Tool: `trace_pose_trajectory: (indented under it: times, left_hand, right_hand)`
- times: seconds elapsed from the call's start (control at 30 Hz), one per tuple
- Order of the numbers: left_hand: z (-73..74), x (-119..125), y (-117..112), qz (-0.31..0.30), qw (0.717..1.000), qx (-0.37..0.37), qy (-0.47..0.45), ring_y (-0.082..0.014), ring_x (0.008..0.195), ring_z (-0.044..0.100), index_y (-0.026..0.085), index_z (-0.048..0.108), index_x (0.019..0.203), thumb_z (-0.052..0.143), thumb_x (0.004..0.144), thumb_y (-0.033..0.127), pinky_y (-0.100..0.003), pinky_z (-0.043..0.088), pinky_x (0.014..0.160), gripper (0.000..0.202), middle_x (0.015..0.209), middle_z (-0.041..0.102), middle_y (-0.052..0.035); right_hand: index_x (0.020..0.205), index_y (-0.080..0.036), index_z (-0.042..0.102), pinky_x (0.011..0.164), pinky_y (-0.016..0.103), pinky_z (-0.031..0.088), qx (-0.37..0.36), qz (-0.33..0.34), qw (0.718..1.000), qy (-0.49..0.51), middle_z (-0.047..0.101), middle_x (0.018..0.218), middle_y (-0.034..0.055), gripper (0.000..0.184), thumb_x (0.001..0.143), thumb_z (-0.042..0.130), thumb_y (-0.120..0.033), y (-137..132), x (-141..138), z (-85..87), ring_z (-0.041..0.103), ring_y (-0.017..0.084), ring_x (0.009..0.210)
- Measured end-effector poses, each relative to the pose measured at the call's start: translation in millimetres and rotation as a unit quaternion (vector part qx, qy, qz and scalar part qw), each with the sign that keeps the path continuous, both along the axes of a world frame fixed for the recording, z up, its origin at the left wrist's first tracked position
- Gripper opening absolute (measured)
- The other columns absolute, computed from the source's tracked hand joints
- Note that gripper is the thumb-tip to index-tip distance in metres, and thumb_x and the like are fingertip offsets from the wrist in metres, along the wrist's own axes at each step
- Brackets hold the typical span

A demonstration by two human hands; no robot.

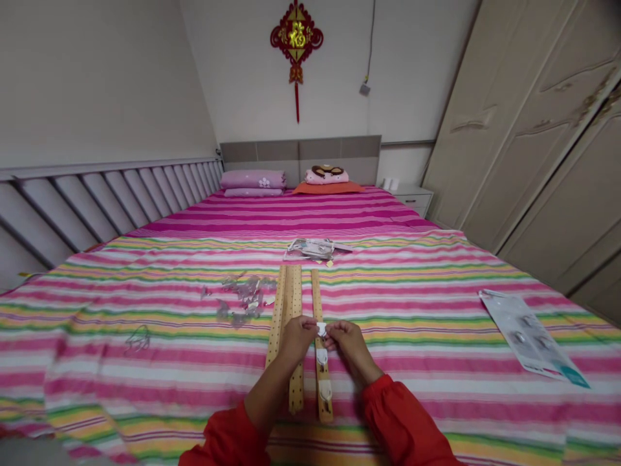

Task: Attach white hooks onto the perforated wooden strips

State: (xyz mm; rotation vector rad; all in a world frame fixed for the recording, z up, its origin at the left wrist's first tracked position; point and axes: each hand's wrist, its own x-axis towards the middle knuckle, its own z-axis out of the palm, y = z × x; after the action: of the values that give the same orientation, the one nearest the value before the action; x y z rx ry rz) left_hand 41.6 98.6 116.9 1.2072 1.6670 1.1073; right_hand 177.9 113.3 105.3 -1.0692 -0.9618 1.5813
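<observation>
A narrow wooden strip with holes (315, 294) lies lengthwise on the striped sheet. On it sit two white hooks: one in the middle (321, 357) and one nearer me (325, 389). Just beyond them, my left hand (297, 338) and my right hand (350, 344) pinch a small white hook (321, 329) from either side, over the strip. Fingers of both hands are closed on its edges. Whether this hook is fixed to the wood I cannot tell. Wider perforated wooden strips (292, 285) lie just left, partly hidden by my left hand and forearm.
Left of the wood are crumpled clear plastic scraps (247, 298) and a thin wire-like tangle (138, 338). Plastic packets (315, 248) lie beyond it. A blister pack with hooks (531, 336) is at the right. Folded bedding (255, 179) is by the headboard (262, 152); a metal rail (97, 169) runs along the left.
</observation>
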Motion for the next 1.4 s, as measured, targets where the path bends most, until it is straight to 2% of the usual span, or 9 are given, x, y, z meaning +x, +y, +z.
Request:
trace_pose_trajectory:
  times: [0.1, 0.23, 0.57, 0.8, 0.9, 1.0, 1.13, 1.27, 1.4]
  left_hand:
    - [6.9, 2.9, -0.9, -0.006, 0.999, -0.004, 0.052, -0.0161, 0.073, 0.065, 0.010, 0.071, 0.086, 0.060, 0.068, 0.013, -0.025, 0.048, 0.068, 0.021, 0.077, 0.072, -0.0062]
    - [15.3, 8.5, -2.9, -0.010, 0.992, -0.001, 0.129, -0.0146, 0.072, 0.064, 0.011, 0.071, 0.081, 0.057, 0.068, 0.006, -0.024, 0.046, 0.068, 0.020, 0.075, 0.071, -0.0047]
    - [16.3, 15.8, -4.6, -0.057, 0.951, -0.001, 0.304, -0.0143, 0.070, 0.056, 0.014, 0.063, 0.064, 0.051, 0.070, 0.002, -0.024, 0.038, 0.067, 0.018, 0.065, 0.059, -0.0025]
    - [11.2, 15.3, -9.8, -0.065, 0.946, 0.006, 0.319, -0.0155, 0.074, 0.056, 0.012, 0.063, 0.070, 0.049, 0.074, 0.004, -0.025, 0.039, 0.069, 0.017, 0.077, 0.060, -0.0063]
    - [15.0, 16.3, -14.5, -0.084, 0.941, 0.021, 0.326, -0.0173, 0.081, 0.057, 0.010, 0.066, 0.079, 0.046, 0.077, 0.005, -0.026, 0.042, 0.075, 0.021, 0.086, 0.063, -0.0098]
    - [17.6, 17.1, -22.0, -0.115, 0.924, 0.046, 0.363, -0.0202, 0.099, 0.056, 0.009, 0.068, 0.097, 0.040, 0.082, 0.006, -0.029, 0.041, 0.089, 0.032, 0.104, 0.064, -0.0135]
    - [10.8, 15.8, -31.6, -0.139, 0.893, 0.046, 0.426, -0.0268, 0.125, 0.043, 0.016, 0.060, 0.123, 0.037, 0.086, 0.010, -0.041, 0.033, 0.104, 0.043, 0.132, 0.056, -0.0109]
    - [-0.4, 13.3, -35.4, -0.157, 0.877, 0.023, 0.453, -0.0287, 0.135, 0.033, 0.023, 0.052, 0.132, 0.034, 0.088, 0.012, -0.051, 0.025, 0.109, 0.049, 0.141, 0.049, -0.0049]
    - [-5.3, 12.3, -35.6, -0.176, 0.872, 0.022, 0.457, -0.0279, 0.138, 0.028, 0.023, 0.048, 0.136, 0.031, 0.088, 0.011, -0.054, 0.015, 0.113, 0.052, 0.143, 0.047, -0.0044]
  right_hand:
    - [0.053, -0.015, 0.060, 0.038, 0.021, 0.043, 0.005, -0.003, 1.000, -0.017, 0.061, 0.041, -0.0005, 0.017, 0.055, 0.073, -0.027, 3.1, -1.2, -4.2, 0.054, 0.011, 0.035]
    - [0.053, -0.016, 0.059, 0.036, 0.020, 0.040, 0.012, -0.011, 0.999, -0.040, 0.059, 0.039, -0.0019, 0.014, 0.056, 0.068, -0.026, 5.7, -3.8, -9.7, 0.052, 0.010, 0.034]
    - [0.052, -0.019, 0.054, 0.033, 0.021, 0.032, 0.019, -0.014, 0.996, -0.082, 0.051, 0.030, -0.0056, 0.011, 0.054, 0.061, -0.028, 9.7, -7.9, -18.6, 0.043, 0.009, 0.028]
    - [0.054, -0.019, 0.054, 0.034, 0.020, 0.034, 0.018, -0.016, 0.996, -0.085, 0.051, 0.033, -0.0061, 0.012, 0.053, 0.060, -0.030, 8.9, -8.5, -19.9, 0.045, 0.009, 0.031]
    - [0.054, -0.019, 0.054, 0.034, 0.020, 0.033, 0.020, -0.017, 0.996, -0.082, 0.052, 0.035, -0.0061, 0.013, 0.054, 0.061, -0.030, 8.7, -8.9, -20.0, 0.045, 0.009, 0.032]
    - [0.055, -0.019, 0.053, 0.035, 0.021, 0.033, 0.021, -0.017, 0.996, -0.081, 0.052, 0.037, -0.0061, 0.016, 0.054, 0.062, -0.032, 8.8, -9.2, -20.4, 0.046, 0.009, 0.032]
    - [0.054, -0.020, 0.052, 0.034, 0.021, 0.033, 0.020, -0.018, 0.996, -0.086, 0.052, 0.037, -0.0061, 0.022, 0.056, 0.064, -0.038, 9.7, -9.2, -23.1, 0.045, 0.009, 0.032]
    - [0.053, -0.021, 0.050, 0.033, 0.021, 0.030, 0.014, -0.017, 0.995, -0.098, 0.048, 0.033, -0.0074, 0.027, 0.055, 0.067, -0.041, 11.2, -9.6, -25.4, 0.042, 0.009, 0.029]
    - [0.051, -0.021, 0.049, 0.031, 0.020, 0.028, 0.009, -0.010, 0.994, -0.113, 0.047, 0.030, -0.0068, 0.026, 0.056, 0.066, -0.040, 12.5, -10.0, -25.5, 0.040, 0.009, 0.026]
